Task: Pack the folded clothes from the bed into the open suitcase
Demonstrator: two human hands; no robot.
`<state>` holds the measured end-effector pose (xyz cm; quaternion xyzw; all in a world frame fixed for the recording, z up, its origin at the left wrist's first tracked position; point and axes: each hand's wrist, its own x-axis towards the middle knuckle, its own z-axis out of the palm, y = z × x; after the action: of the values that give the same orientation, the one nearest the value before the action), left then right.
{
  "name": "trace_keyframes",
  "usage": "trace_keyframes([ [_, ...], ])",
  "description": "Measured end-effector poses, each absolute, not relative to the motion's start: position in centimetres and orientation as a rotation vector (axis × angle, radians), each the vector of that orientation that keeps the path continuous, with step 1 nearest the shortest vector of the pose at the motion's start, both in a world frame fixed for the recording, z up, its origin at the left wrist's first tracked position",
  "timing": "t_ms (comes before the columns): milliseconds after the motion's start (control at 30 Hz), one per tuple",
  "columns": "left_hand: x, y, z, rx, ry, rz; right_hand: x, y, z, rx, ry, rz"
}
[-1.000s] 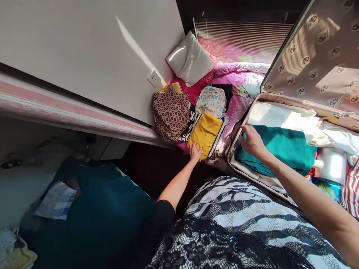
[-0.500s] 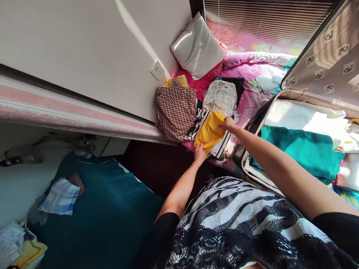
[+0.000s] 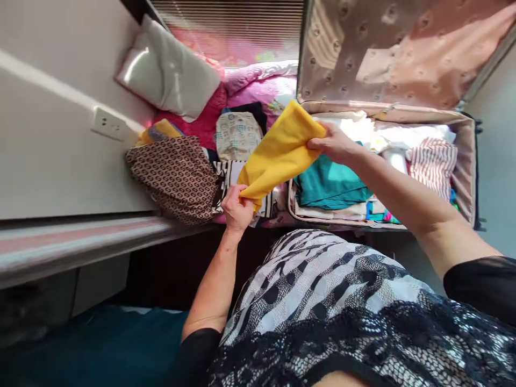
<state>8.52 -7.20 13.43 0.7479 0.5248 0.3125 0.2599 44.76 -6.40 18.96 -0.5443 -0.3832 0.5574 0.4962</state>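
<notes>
Softly creased, oblong yellow cloth (image 3: 280,153) in both hands (image 3: 237,209) (image 3: 334,143)

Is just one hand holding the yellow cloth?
No, the left hand grips the yellow cloth near its lower end while the right hand holds its right edge.

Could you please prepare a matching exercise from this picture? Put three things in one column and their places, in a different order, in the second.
Things:
1. Bright yellow cloth
2. Teal-green folded cloth
3. White rectangular socket

Places:
A. Inside the open suitcase with pink lining
B. On the pale flat wall
C. Held by the left hand and the right hand

Pairs: 1-C, 2-A, 3-B
</notes>
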Motion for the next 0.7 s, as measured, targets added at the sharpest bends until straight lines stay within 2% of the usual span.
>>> trace_keyframes([
  [100, 16.7, -9.0, 13.9, 2.197, 1.014, 0.891, 52.5, -14.8, 21.1, -1.377, -0.863, 1.197],
  [200, 24.6, -12.4, 12.6, 2.343, 0.625, 0.768, 58.4, -25.0, 20.8, -1.502, -0.749, 1.037],
  [400, 35.8, -20.5, 7.8, 2.605, -0.118, 0.081, 65.0, -42.8, 13.7, -1.919, -0.572, 0.788],
  [567, 40.6, -22.0, 5.6, 2.711, -0.256, -0.204, 68.1, -47.9, 8.0, -2.253, -0.605, 0.697],
  [700, 41.0, -20.9, 5.7, 2.709, -0.33, -0.388, 68.6, -48.7, 7.1, -2.407, -0.651, 0.624],
])
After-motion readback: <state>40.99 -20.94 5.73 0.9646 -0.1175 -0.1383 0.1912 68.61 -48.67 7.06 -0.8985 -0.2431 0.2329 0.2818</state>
